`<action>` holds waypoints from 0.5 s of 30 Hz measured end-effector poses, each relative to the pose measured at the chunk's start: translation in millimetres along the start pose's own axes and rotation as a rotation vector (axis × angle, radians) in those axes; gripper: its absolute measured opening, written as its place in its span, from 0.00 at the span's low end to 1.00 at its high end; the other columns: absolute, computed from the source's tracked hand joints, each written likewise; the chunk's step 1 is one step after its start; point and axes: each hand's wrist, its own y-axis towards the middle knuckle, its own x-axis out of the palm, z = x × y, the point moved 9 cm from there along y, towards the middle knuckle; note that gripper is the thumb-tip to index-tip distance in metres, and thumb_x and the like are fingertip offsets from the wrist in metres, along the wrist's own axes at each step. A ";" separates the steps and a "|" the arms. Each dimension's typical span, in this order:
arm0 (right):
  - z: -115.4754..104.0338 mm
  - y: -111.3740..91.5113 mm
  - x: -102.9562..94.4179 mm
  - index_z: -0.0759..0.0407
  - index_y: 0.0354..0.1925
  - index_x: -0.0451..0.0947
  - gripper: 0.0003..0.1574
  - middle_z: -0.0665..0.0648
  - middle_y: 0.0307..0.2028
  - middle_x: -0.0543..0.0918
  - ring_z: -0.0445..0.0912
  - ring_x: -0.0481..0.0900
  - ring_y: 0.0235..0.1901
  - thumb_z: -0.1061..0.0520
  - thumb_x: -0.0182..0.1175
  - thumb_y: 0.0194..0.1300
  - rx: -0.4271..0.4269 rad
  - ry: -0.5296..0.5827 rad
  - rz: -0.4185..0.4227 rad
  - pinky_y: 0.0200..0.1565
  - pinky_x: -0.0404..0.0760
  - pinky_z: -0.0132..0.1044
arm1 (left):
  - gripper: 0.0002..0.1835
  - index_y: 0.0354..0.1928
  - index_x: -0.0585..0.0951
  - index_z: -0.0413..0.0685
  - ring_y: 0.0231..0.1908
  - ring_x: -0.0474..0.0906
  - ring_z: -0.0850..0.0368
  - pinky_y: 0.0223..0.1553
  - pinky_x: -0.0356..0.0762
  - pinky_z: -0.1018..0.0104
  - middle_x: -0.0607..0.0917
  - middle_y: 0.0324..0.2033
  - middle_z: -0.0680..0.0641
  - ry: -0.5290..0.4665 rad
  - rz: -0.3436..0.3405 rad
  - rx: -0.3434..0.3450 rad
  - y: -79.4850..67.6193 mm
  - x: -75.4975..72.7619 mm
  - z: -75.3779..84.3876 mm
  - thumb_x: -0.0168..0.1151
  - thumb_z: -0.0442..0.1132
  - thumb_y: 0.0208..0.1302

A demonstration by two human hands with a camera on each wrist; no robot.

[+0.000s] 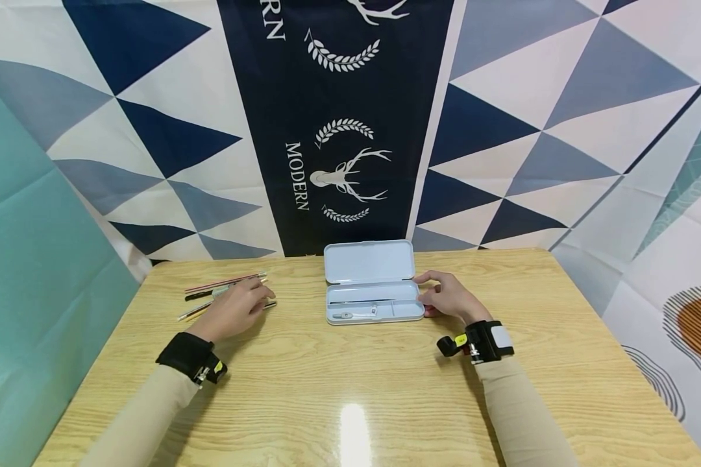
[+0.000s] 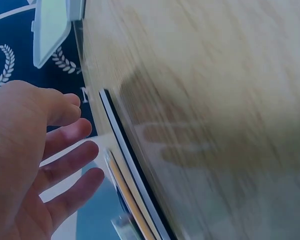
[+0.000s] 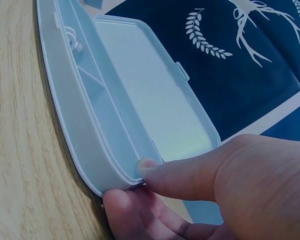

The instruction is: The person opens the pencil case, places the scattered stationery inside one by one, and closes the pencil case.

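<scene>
Hovering at the pile of pencils and pens (image 1: 224, 283) on the table's left side is my left hand (image 1: 236, 311). Its fingers are loosely bent and hold nothing. The left wrist view shows a black-and-white pencil (image 2: 132, 155) and an orange pencil (image 2: 130, 197) beside the fingertips. A light-blue pencil case (image 1: 405, 311) lies with its lid (image 1: 369, 261) raised at the back. My right hand (image 1: 452, 298) pinches its right end, thumb inside the rim and fingers outside. Inside the case are a compass-like tool (image 1: 344, 315) and a thin dark rod (image 1: 362, 301).
The wooden table (image 1: 304, 389) reaches back to a patterned cloth (image 1: 339, 130). A teal panel (image 1: 41, 292) stands along the left. Each wrist wears a black strap with a small camera.
</scene>
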 end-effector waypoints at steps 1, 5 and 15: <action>-0.1 0.0 0.1 0.69 0.78 0.73 0.33 0.55 0.31 0.81 0.43 0.83 0.30 0.66 0.62 0.80 0.000 0.000 -0.001 0.35 0.86 0.31 | 0.09 0.53 0.92 0.46 0.42 0.85 0.52 0.41 0.84 0.60 0.89 0.46 0.45 0.004 -0.003 -0.006 -2.7 -1.1 -1.5 0.65 0.31 0.81; -0.5 -0.3 0.1 0.69 0.78 0.73 0.33 0.55 0.31 0.81 0.43 0.83 0.30 0.66 0.63 0.80 -0.002 -0.001 -0.002 0.34 0.86 0.31 | 0.11 0.52 0.92 0.42 0.36 0.78 0.58 0.36 0.78 0.62 0.88 0.43 0.44 -0.006 0.006 -0.025 -14.1 -11.9 1.3 0.68 0.25 0.74; 0.1 -1.1 -0.5 0.69 0.78 0.72 0.33 0.55 0.31 0.83 0.43 0.83 0.29 0.65 0.63 0.80 0.000 -0.011 -0.001 0.34 0.86 0.31 | 0.11 0.52 0.92 0.44 0.36 0.77 0.59 0.37 0.79 0.61 0.86 0.40 0.47 0.014 -0.021 -0.105 -36.0 -14.8 -17.9 0.69 0.26 0.73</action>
